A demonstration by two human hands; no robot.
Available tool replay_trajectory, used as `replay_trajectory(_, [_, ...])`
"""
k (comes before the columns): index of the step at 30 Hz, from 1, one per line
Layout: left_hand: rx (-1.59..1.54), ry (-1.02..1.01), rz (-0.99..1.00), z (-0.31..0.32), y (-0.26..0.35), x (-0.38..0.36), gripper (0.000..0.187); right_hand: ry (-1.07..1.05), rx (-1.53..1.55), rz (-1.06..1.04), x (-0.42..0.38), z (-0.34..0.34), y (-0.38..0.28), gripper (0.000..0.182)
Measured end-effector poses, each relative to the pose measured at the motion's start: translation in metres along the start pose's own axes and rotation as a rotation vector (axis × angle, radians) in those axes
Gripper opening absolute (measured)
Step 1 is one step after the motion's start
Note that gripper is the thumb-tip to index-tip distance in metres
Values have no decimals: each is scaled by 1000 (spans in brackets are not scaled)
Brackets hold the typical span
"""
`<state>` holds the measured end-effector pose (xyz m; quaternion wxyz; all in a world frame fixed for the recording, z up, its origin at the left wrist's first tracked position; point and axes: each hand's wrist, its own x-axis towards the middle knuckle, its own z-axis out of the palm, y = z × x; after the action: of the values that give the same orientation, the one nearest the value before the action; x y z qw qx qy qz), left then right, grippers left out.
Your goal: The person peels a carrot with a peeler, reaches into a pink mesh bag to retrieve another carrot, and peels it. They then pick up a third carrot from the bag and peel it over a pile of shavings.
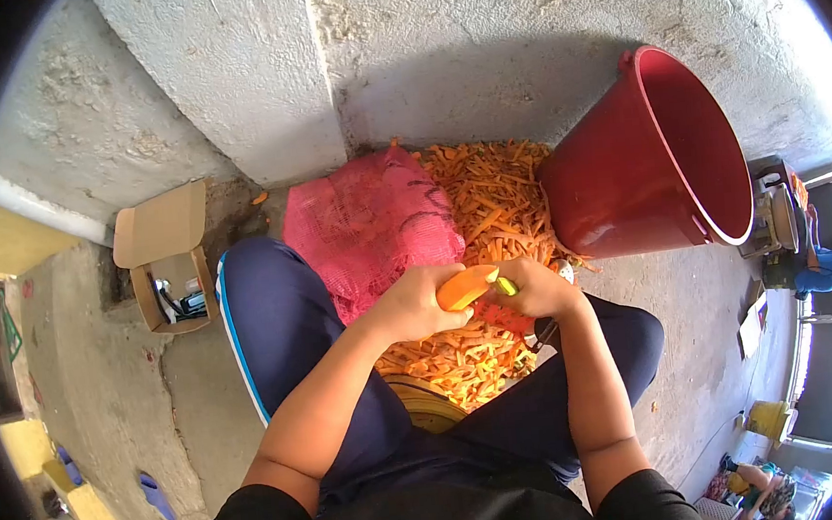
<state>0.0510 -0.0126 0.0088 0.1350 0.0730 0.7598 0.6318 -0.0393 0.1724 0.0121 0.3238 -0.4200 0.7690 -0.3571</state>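
My left hand (418,305) is closed around the thick end of a bright orange carrot (467,287), its pale tip pointing right. Close beside that tip, my right hand (540,289) grips a small yellow-green tool (507,286) that looks like a peeler; most of it is hidden by the fingers. Under and behind both hands lies a large heap of orange peelings (494,200), spreading down between my legs. A pink mesh sack (369,220) rests against the heap, beyond my left hand. Something red, partly covered, sits just below my right hand.
A large dark red bucket (614,171) tilts on its side beside the wall (478,50). To the left stands an open cardboard box (173,297) with small items inside. A blue slipper (157,496) lies on the concrete floor. At far right, a person in blue (820,270) is in the background.
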Motion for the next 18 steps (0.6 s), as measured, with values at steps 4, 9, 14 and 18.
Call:
replay_trajectory(4, [79,18,77,0,3,-1,26,54,-69,86,3,3,4,22])
replay_trajectory(9, [270,-179,191,24,11,-5,28,189,-376,319,18,21,42,21])
replay_trajectory(14, [510,121,66,27,-6,-3,34,871,-216,485,30,16,45,19])
replay_trajectory(18, [541,227,81,23,-6,-4,35,1238,-30,438,21,-13,21,19])
